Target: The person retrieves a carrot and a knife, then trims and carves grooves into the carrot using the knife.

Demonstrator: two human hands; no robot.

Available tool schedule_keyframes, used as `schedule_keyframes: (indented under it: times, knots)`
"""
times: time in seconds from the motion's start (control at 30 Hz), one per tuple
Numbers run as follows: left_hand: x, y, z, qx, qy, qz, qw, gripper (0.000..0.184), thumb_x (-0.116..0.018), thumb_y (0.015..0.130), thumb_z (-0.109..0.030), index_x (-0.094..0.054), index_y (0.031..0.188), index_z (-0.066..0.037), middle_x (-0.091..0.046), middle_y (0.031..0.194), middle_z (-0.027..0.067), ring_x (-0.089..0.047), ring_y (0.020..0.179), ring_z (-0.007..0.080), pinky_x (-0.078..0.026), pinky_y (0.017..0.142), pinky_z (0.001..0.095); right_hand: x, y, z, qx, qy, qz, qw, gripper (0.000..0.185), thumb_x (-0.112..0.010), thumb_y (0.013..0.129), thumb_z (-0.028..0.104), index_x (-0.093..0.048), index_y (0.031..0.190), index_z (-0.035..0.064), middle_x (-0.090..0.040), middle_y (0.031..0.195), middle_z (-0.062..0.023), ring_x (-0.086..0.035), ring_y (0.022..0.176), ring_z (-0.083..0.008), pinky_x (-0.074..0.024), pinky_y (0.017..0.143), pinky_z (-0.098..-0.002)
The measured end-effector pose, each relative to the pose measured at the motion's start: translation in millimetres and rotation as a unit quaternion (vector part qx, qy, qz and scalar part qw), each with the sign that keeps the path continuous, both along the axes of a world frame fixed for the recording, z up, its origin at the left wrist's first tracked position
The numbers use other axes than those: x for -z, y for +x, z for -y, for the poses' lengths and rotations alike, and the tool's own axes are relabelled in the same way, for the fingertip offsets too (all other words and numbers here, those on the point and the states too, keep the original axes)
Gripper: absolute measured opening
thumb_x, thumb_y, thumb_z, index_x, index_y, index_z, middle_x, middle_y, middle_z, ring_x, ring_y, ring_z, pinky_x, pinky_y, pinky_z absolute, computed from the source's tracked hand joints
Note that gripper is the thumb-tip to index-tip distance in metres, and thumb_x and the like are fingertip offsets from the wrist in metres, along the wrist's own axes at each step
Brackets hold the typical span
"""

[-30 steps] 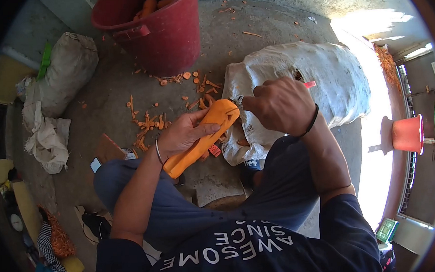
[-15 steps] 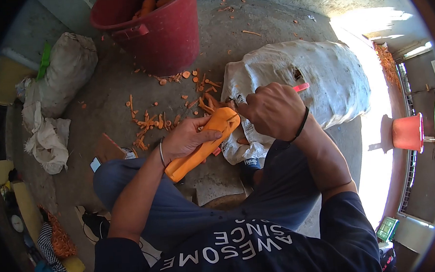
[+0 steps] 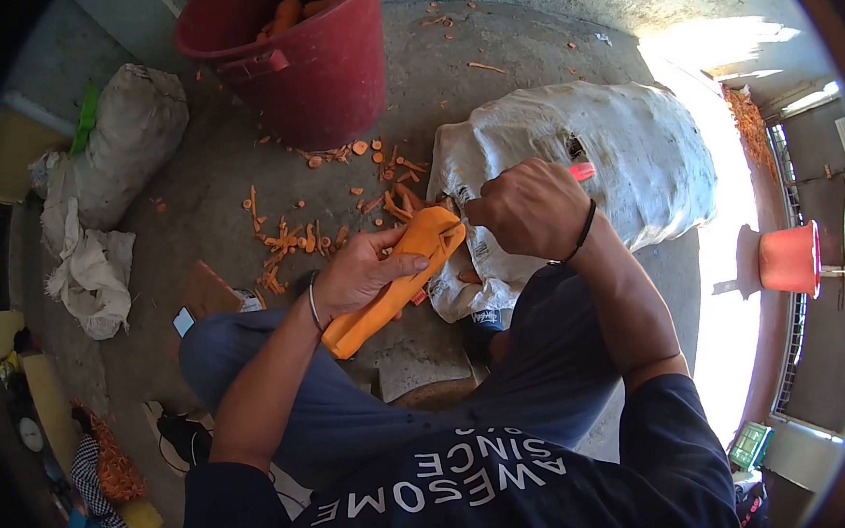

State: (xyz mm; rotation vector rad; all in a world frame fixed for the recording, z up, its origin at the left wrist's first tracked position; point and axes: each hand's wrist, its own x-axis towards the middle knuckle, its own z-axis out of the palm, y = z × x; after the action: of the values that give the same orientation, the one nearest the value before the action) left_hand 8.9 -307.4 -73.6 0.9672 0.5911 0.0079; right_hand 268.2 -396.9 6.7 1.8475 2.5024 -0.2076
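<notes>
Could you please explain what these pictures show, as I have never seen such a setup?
There is no machine here: a person works bare-handed, filmed by a camera worn on their own head, looking forward and down. The left hand has its grip around a long, thick orange carrot. The right hand holds a red-ended tool, mostly hidden from view. On the grey concrete floor lie orange peelings and round slices, near a dark red plastic bucket and a big white woven sack.

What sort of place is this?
Probably an informal vegetable-preparation area: the left hand holds a thick orange carrot, orange trimmings litter the grey concrete floor, and a deep dark-red plastic bucket holds more carrots.
</notes>
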Motion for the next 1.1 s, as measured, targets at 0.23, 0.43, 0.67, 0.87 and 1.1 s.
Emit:
schedule_keyframes:
  times: [0.23, 0.43, 0.67, 0.87, 1.1]
  knots:
    - [-8, -1, 3, -0.015, -0.001, 0.022, 1.0, 0.055, -0.076, 0.101, -0.026, -0.058, 0.148, -0.003, -0.07, 0.1, 0.0053, -0.071, 0.073, 0.0105, -0.062, 0.053, 0.027, -1, 5, -3, -0.013, -0.006, -0.037, 0.999, 0.011, -0.067, 0.076, 0.003, -0.073, 0.083, 0.0084, -0.068, 0.071, -0.0135, -0.071, 0.073, -0.0359, -0.054, 0.063, -0.0484]
    - [-9, -1, 4, -0.021, -0.012, 0.033, 0.999, 0.056, -0.075, 0.102, -0.024, -0.057, 0.15, -0.002, -0.071, 0.101, 0.0057, -0.072, 0.074, 0.0105, -0.063, 0.053, 0.0268, 4, 11, -4, -0.015, -0.01, -0.086, 0.996, 0.008, -0.067, 0.075, 0.002, -0.071, 0.08, 0.007, -0.066, 0.067, -0.0148, -0.07, 0.069, -0.0369, -0.0522, 0.061, -0.0486]
    - [-10, -1, 1, -0.024, 0.004, 0.02, 1.0, 0.057, -0.07, 0.103, -0.016, -0.05, 0.154, 0.003, -0.072, 0.1, 0.0092, -0.07, 0.063, 0.0124, -0.062, 0.052, 0.0264, 4, 13, -7, -0.017, -0.006, -0.095, 0.995, 0.009, -0.068, 0.074, 0.001, -0.072, 0.08, 0.0065, -0.066, 0.067, -0.0154, -0.069, 0.068, -0.0371, -0.0513, 0.06, -0.0482]
    - [-13, -2, 1, -0.023, -0.003, 0.032, 0.999, 0.059, -0.07, 0.103, -0.017, -0.05, 0.155, 0.001, -0.071, 0.099, 0.0085, -0.07, 0.062, 0.0132, -0.062, 0.052, 0.0269, 2, 14, -7, -0.015, -0.009, -0.12, 0.993, 0.011, -0.068, 0.076, 0.0, -0.073, 0.083, 0.007, -0.067, 0.069, -0.0144, -0.07, 0.07, -0.0364, -0.052, 0.062, -0.048]
    - [-1, -1, -5, -0.011, -0.004, 0.016, 1.0, 0.059, -0.071, 0.103, -0.019, -0.05, 0.155, -0.001, -0.07, 0.101, 0.0087, -0.071, 0.062, 0.0146, -0.063, 0.051, 0.0286, 0, 14, -7, -0.031, -0.004, -0.078, 0.996, 0.013, -0.068, 0.078, 0.001, -0.075, 0.085, 0.0089, -0.067, 0.068, -0.0127, -0.071, 0.07, -0.0348, -0.0525, 0.062, -0.0473]
